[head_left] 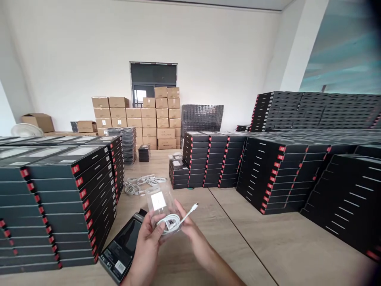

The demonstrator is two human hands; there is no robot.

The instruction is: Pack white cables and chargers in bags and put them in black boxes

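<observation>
A pale wood-grain work surface runs away from the near edge, with a straight seam crossing it toward the far right. Tall stacks of black retail boxes crowd its left side, and more stacks fill the right. In the far middle lie loose coils of white cable, beside a low stack of black boxes. A shorter black stack stands farther back, and one black box lies tilted at the near left
</observation>
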